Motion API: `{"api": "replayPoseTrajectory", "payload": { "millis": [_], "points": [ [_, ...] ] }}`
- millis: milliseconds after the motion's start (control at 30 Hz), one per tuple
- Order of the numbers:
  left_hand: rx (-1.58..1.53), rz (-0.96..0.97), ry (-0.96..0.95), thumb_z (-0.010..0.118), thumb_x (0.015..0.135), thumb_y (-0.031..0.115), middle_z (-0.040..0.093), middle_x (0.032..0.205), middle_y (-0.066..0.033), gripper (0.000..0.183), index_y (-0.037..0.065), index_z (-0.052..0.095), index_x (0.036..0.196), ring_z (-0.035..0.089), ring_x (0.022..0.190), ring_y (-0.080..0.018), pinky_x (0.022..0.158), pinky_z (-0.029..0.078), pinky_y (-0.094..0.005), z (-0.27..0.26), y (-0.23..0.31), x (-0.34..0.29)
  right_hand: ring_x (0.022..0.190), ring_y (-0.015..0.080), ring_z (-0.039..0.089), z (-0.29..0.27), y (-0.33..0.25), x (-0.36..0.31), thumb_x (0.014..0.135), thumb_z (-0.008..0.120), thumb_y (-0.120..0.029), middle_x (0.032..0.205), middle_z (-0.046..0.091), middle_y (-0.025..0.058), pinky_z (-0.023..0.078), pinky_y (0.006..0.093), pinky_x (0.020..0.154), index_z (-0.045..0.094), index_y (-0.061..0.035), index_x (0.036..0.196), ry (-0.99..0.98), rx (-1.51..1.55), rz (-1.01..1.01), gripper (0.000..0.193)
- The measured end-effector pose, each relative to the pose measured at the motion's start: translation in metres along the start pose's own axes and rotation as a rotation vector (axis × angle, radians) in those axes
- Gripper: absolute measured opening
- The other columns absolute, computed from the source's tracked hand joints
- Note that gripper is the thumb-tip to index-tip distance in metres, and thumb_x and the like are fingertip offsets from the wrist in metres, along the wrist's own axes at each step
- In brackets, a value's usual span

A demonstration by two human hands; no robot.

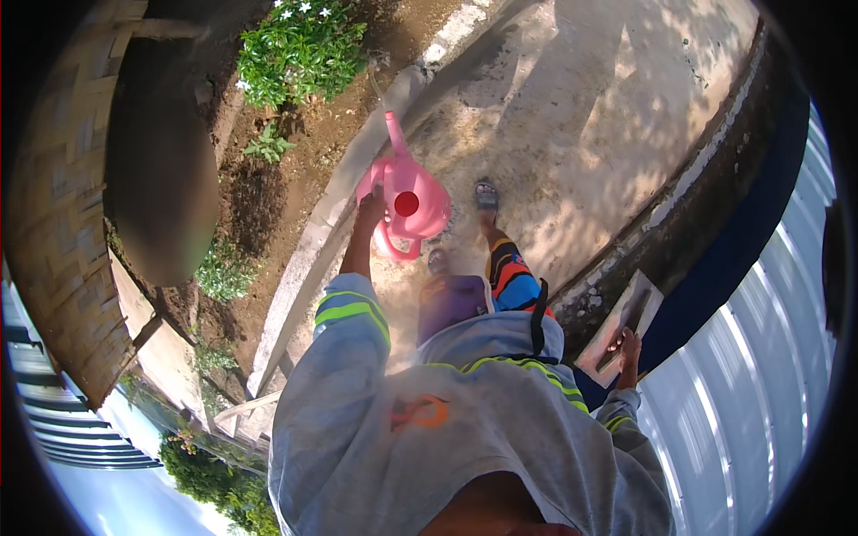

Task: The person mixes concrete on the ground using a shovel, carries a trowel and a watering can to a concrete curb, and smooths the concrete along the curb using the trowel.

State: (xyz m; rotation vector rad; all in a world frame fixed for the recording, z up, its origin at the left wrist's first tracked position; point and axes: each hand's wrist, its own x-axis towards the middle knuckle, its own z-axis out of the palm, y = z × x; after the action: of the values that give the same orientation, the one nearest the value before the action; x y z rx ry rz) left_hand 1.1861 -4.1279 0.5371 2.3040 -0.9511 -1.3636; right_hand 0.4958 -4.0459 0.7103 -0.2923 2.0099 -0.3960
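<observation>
A pink plastic watering can [420, 183] hangs ahead of me, its long spout pointing away and its round red opening facing up. My left hand [372, 210] is closed around the can's handle on the left side. Over on the right, my right hand [628, 350] overlaps a grey rectangular block [636, 299] with a dark middle. Its fingers are loosely bent and partly apart; whether they touch the block is unclear. My grey sleeves carry bright yellow-green bands.
Leafy plants with white flowers [299, 54] grow in a soil bed on the left, behind a concrete kerb [308, 259]. A concrete path [572, 143] runs ahead. A low wall [697, 179] and corrugated metal sheets [742, 384] line the right. Woven panelling [63, 196] stands far left.
</observation>
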Motion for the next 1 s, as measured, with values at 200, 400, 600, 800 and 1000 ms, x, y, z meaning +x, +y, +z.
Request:
{"api": "replayPoseTrajectory", "payload": {
  "millis": [200,400,600,800,1000],
  "points": [
    [0.393,0.166,0.001,0.055,0.08,0.018,0.061,0.077,-0.0204,0.055,0.006,0.033,0.129,0.064,0.071,-0.0343,0.058,0.052,-0.0433,-0.001,-0.05,0.004,0.039,0.0168,0.046,0.03,-0.042,0.01,0.087,0.043,-0.018,0.05,0.044,0.0045,0.043,0.0304,0.039,0.045,-0.0057,0.058,-0.205,-0.159,-0.037,0.031],
    [0.226,-0.159,-0.087,0.047,0.085,0.018,0.061,0.077,-0.0202,0.043,0.011,0.038,0.126,0.064,0.063,-0.0319,0.055,0.053,-0.0407,-0.002,-0.033,-0.046,0.038,0.016,0.044,0.002,-0.036,0.017,0.084,0.047,-0.017,0.053,0.043,0.0025,0.042,0.0313,0.037,0.047,-0.0054,0.059,-0.145,-0.285,0.041,0.027],
    [-0.028,-0.42,0.028,0.039,0.091,0.019,0.061,0.073,-0.0175,0.032,0.009,0.043,0.12,0.064,0.056,-0.0248,0.052,0.054,-0.0356,-0.025,-0.07,-0.122,0.038,0.0147,0.042,0.0,-0.065,0.045,0.084,0.047,-0.014,0.053,0.041,0.0016,0.04,0.0315,0.035,0.048,-0.0043,0.069,-0.175,-0.372,0.022,0.018],
    [0.036,-0.415,0.115,0.051,0.084,0.008,0.059,0.084,-0.0202,0.052,0.011,0.035,0.134,0.064,0.058,-0.0247,0.048,0.054,-0.0354,-0.023,-0.19,-0.195,0.042,0.0134,0.043,0.06,-0.132,0.058,0.084,0.049,-0.018,0.055,0.043,0.0025,0.037,0.0289,0.038,0.049,-0.0022,0.072,-0.061,-0.412,-0.22,0.019],
    [-0.421,-0.79,0.203,0.037,0.091,0.051,0.055,0.058,-0.0109,0.059,-0.004,0.057,0.098,0.059,0.047,-0.0209,0.042,0.051,-0.0335,-0.037,-0.197,-0.213,0.05,0.0155,0.05,0.165,-0.218,-0.017,0.086,0.051,-0.028,0.059,0.05,0.0066,0.037,0.0331,0.044,0.052,0.004,0.079,-0.039,-0.765,-0.7,0.033]
  ]
}}
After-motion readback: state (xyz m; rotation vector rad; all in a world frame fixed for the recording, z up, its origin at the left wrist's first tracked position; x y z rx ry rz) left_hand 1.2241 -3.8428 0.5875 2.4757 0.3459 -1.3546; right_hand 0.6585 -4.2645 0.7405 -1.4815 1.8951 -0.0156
